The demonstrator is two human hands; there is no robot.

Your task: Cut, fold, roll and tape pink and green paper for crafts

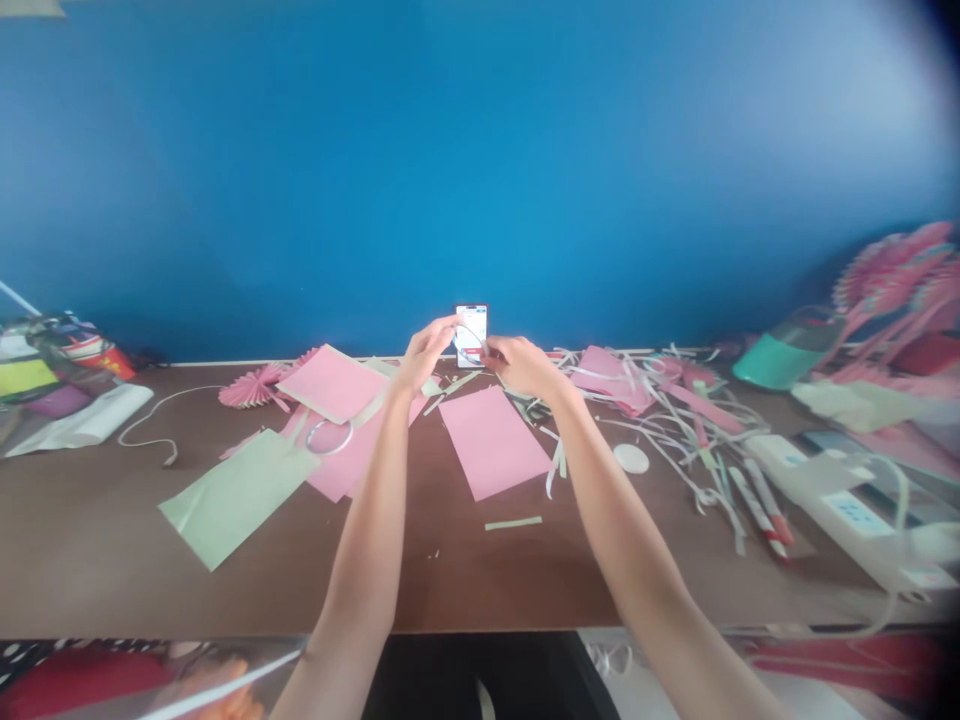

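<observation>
My left hand [427, 350] and my right hand [516, 362] reach forward to a phone [472, 325] that stands upright against the blue wall with its screen lit. The fingers of both hands are pinched closed. A thin, curved pale strip [472, 334] runs between the fingertips in front of the screen; it looks like paper. Below the hands lies a pink sheet of paper [495, 442], and nearer to me a short pale green strip [513, 523].
Pink and green sheets [240, 497], a tape roll [329, 436] and a cable lie left. To the right are tangled paper strips [675, 430], a white disc [631, 459], red-and-white markers [757, 508], a power strip [840, 505] and a teal container [780, 360].
</observation>
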